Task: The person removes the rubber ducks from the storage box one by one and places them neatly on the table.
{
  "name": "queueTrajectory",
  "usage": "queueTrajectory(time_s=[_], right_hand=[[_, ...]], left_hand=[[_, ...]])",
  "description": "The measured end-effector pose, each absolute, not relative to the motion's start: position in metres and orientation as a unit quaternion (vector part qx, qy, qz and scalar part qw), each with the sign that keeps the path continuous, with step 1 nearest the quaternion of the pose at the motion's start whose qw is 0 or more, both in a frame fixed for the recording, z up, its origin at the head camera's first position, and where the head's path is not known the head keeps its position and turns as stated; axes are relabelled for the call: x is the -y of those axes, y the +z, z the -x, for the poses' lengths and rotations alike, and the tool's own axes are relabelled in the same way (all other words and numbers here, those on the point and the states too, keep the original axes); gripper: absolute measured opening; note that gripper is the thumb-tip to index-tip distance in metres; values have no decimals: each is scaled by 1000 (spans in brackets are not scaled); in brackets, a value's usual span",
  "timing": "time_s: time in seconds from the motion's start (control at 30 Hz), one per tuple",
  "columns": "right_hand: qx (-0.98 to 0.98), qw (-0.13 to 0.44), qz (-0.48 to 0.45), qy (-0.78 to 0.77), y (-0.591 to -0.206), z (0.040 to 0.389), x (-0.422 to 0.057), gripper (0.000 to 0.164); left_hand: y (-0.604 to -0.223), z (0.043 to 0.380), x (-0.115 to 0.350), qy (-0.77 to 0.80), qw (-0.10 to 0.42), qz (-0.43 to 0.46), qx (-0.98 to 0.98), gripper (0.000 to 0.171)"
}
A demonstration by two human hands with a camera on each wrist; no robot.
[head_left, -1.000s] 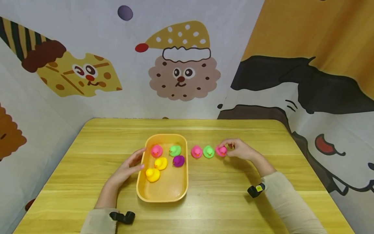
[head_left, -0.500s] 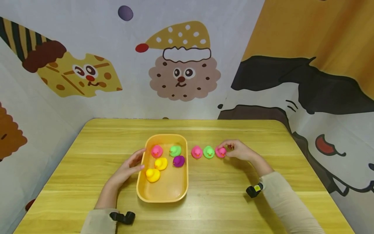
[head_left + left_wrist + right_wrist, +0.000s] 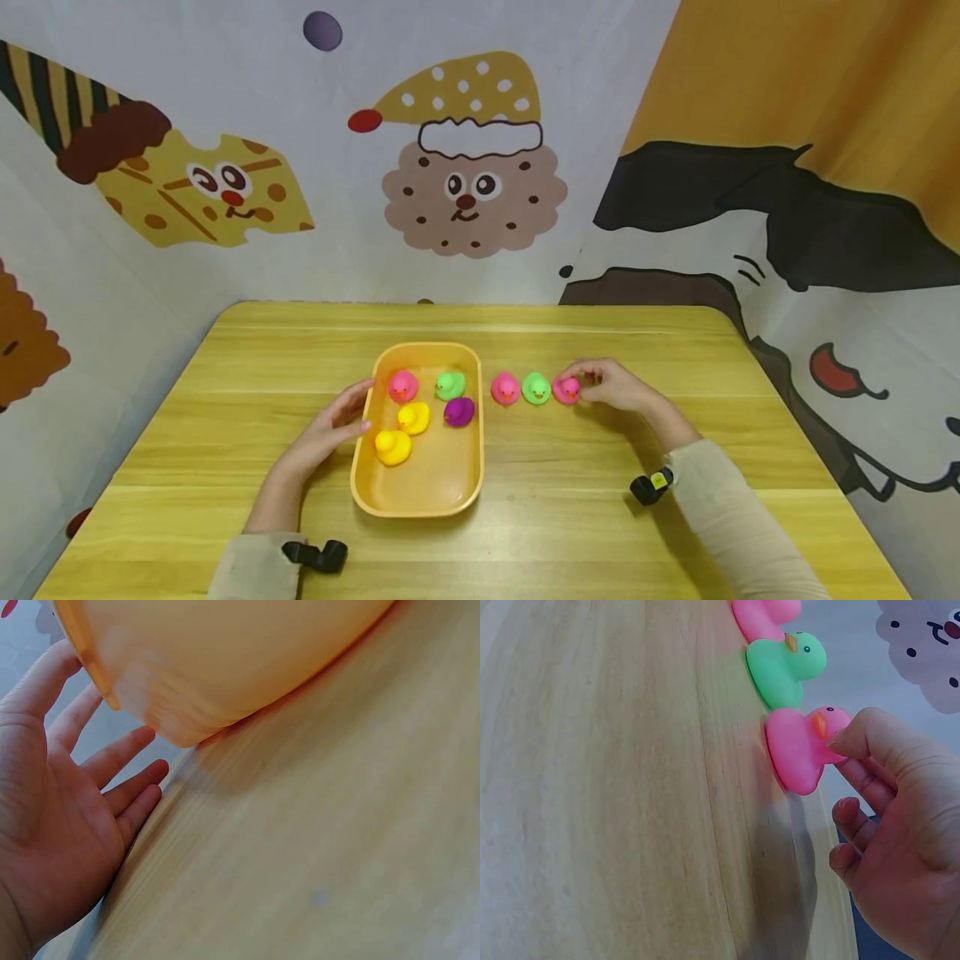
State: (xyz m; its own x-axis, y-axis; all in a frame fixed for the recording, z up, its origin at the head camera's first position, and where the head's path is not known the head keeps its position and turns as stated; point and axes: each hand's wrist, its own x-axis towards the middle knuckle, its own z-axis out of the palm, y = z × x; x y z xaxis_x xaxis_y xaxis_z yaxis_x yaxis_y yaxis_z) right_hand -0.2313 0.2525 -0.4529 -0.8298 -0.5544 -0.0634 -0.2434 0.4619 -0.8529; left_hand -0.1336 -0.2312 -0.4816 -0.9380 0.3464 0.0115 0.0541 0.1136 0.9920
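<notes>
My right hand [image 3: 613, 386] pinches the head of a pink rubber duck [image 3: 797, 754] between thumb and fingers, the duck sitting on the table. Beside it a green rubber duck [image 3: 536, 389] and another pink rubber duck [image 3: 506, 389] stand in a row, running left toward the orange plastic tub [image 3: 416, 511]. At the tub's left side my left hand [image 3: 327, 429] rests with fingers spread and fairly straight, fingertips at the wall and rim. In the left wrist view the open palm [image 3: 64, 817] faces the tub.
Inside the tub are a pink duck [image 3: 402, 387], a green duck [image 3: 450, 386], a purple duck [image 3: 459, 412] and two yellow ducks [image 3: 393, 447]. The wooden table [image 3: 570, 533] ends at a cartoon-printed wall cloth [image 3: 465, 275] behind.
My right hand has shifted slightly left with the pink duck, bringing it closer to the green one. The left hand and the tub have stayed in place.
</notes>
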Motion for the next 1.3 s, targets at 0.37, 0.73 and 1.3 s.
queueTrajectory(time_s=[0.37,0.73,1.3], right_hand=[[-829,169,259,-466,-448,232,-255,44],[-851,106,244,-453,-408,212,-237,36],[-844,15,216,-491,-362,170,-175,30]], left_hand=[[-482,135,232,645,112,-132,-744,63],[-482,133,231,647,112,-130,-743,62],[-482,132,231,648,112,-125,-743,62]])
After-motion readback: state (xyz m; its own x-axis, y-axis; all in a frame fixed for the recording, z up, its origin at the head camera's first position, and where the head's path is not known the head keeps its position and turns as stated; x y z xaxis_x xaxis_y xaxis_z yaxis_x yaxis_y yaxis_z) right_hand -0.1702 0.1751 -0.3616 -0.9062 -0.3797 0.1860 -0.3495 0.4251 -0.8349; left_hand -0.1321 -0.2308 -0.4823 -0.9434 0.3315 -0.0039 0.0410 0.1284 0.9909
